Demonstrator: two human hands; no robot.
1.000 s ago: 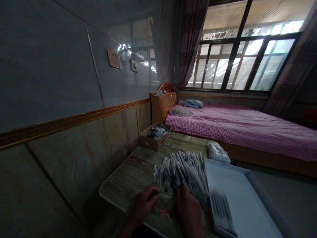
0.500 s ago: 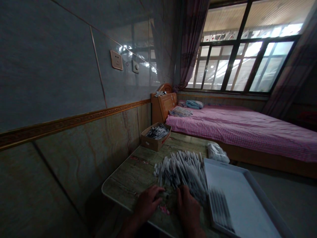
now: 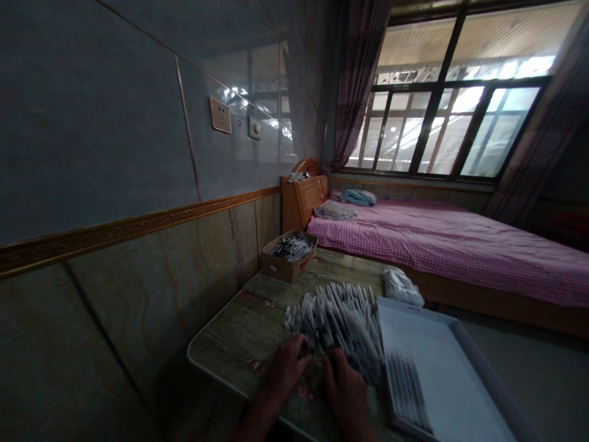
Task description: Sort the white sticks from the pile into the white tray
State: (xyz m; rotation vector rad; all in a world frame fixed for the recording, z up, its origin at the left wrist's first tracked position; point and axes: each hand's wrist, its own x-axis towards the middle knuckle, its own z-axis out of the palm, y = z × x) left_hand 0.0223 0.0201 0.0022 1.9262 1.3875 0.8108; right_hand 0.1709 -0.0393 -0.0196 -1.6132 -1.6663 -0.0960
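now left hand [image 3: 285, 371], right hand [image 3: 345, 393] at heap of white sticks [image 3: 334, 325], fingers [image 3: 301, 351] curled together; carton [image 3: 278, 265] print unreadable

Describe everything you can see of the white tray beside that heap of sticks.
The tray is a shallow white rectangle with a low raised rim; its matte surface could be card or plastic. It lies flat at the right side of the table, next to the heap of white sticks, though I cannot tell whether they touch. A neat row of thin sticks, blurred in the picture, lies side by side on its floor at the near end.
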